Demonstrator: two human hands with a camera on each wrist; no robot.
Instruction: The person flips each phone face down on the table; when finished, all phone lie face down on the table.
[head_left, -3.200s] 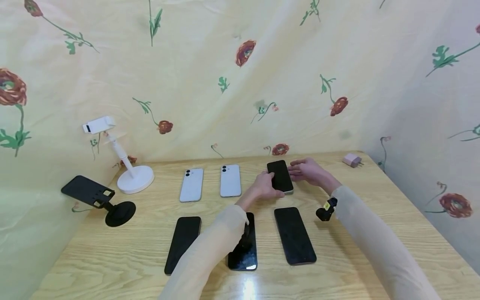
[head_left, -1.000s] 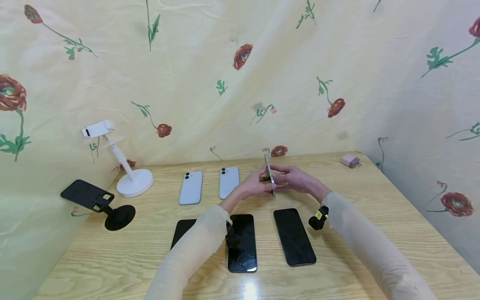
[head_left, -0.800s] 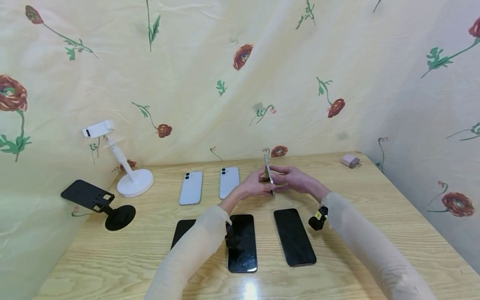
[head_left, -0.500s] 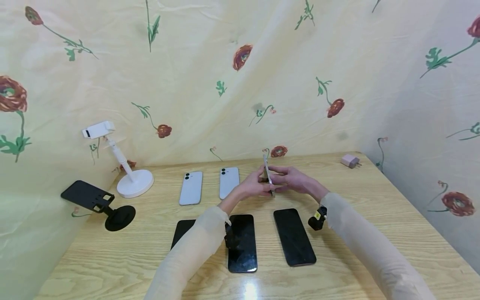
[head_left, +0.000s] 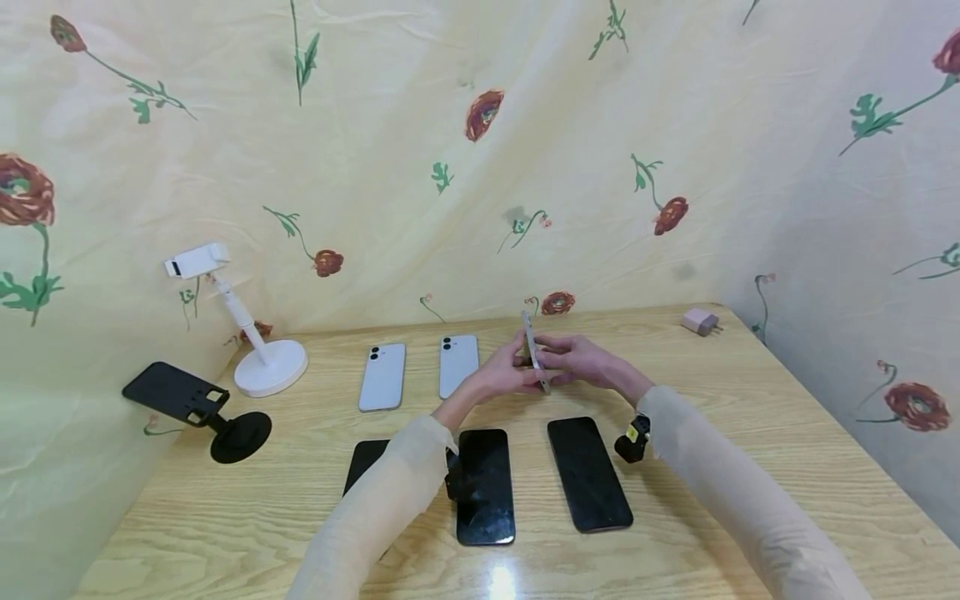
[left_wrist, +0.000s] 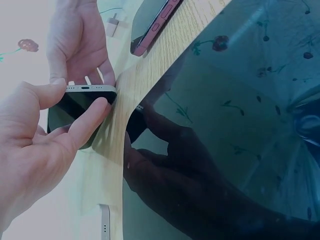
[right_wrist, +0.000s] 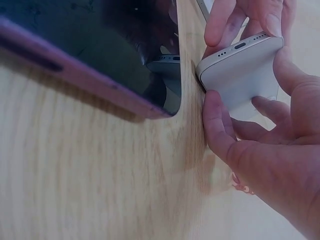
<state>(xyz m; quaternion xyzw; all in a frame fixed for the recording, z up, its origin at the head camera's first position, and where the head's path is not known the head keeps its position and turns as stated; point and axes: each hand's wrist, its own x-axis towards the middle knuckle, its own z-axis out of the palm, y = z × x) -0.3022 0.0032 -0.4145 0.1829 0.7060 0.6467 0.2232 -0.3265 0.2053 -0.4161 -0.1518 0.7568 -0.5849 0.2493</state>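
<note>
Both hands hold one phone [head_left: 528, 329] at the back of the table, stood up on its long side and leaning slightly left. My left hand [head_left: 498, 372] is on its dark screen side, thumb at the top edge and fingertips against the glass [left_wrist: 70, 111]. On the other face, my right hand [head_left: 588, 360] has its fingers against the pale back [right_wrist: 242, 75] and its thumb at the upper edge. The short end with the charging port [right_wrist: 240, 45] faces the wrist cameras. Close in front lies a black-screened phone [head_left: 590, 475] with a reddish frame.
Two white phones [head_left: 382, 377] lie camera side up to the left. Nearer are two more dark-screened phones [head_left: 491, 492], one partly under the left sleeve [head_left: 390, 500]. White [head_left: 272, 367] and black [head_left: 240, 436] phone stands are far left; a charger plug [head_left: 700, 322] sits back right.
The held phone lay screen up about three seconds ago; both hands have since tipped it onto its side. Over the last second it and the hands have shifted only slightly left.
</note>
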